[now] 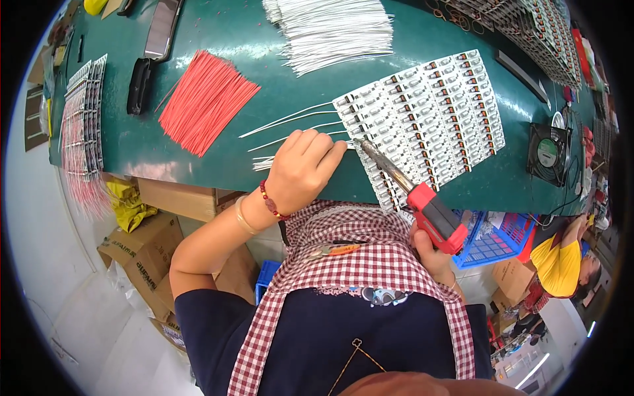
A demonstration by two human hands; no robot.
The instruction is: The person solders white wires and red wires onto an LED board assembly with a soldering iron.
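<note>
On the near-center part of the green work table [274,74], a white circuit-board panel [422,109] lies at an angle, its near corner at the table edge. The panel carries repeating rows of small components with orange and black parts.

Left hand [305,162]: positioned just beside the left edge of the panel, back of the hand upward. The fingers are bent and drawn together. Loose white wires [284,120] extend leftward from the panel edge; further strands show on both sides of the hand. The fingertips are hidden, so whether they grip a strand cannot be told.

Right hand [432,254]: positioned in front of the table edge, fingers wrapped around the handle of a red-and-black soldering iron [436,214]. The metal barrel slants up and to the left above the panel; its tip is at the panel's left edge, near the left hand. Contact between tip and board cannot be confirmed.

Surrounding items: a bundle of red wires [208,102] lies left of the panel, and a larger bundle of white wires [337,33] lies beyond it. Stacked boards [528,33] occupy the far right corner. A black fan [549,155] stands at the right end. Below the table edge, right of the soldering iron, is a blue basket [492,245].
</note>
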